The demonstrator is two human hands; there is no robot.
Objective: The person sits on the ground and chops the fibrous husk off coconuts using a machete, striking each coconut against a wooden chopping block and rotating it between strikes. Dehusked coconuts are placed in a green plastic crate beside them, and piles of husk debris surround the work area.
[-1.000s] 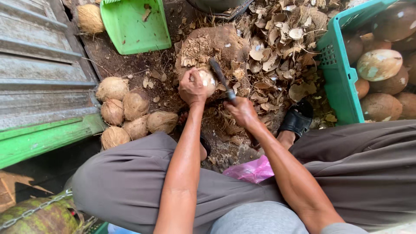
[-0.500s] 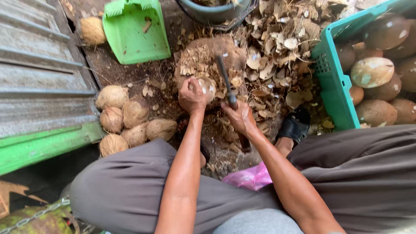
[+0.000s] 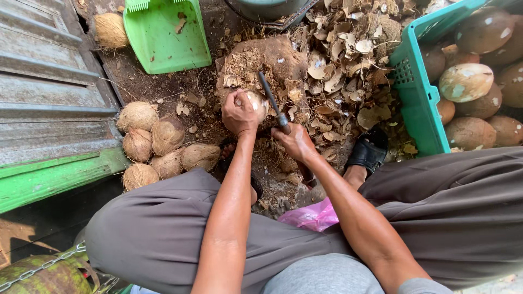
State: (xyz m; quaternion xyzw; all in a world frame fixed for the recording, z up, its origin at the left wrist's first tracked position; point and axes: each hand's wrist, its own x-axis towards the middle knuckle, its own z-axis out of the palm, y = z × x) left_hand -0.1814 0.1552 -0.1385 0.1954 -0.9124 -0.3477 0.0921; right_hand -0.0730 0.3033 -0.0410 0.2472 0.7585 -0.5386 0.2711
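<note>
A seated person, seen from above, works over a dirt floor between their knees. The left hand [image 3: 239, 113] is wrapped firmly around a coconut [image 3: 256, 103], pressing it onto a worn brown chopping block [image 3: 272, 57] near the far edge of the floor. The right hand [image 3: 294, 141] is closed tight on the handle of a dark blade [image 3: 268, 95], whose edge rests against the coconut's side where pale flesh already shows. Just right of the block lies a deep pile of shell shavings [image 3: 348, 60], which suggests a good deal of trimming is done. At the right edge, a teal plastic crate [image 3: 417, 92] holds pared coconuts [image 3: 466, 81], smooth and patchy white. Toward the left edge, a cluster of fibrous brown coconuts [image 3: 160, 147] sits beside a green wooden beam [image 3: 54, 177], apparently still waiting, and one more lies at the far left corner next to a green dustpan [image 3: 163, 38]. A black sandal [image 3: 370, 149] rests near the shavings.
</note>
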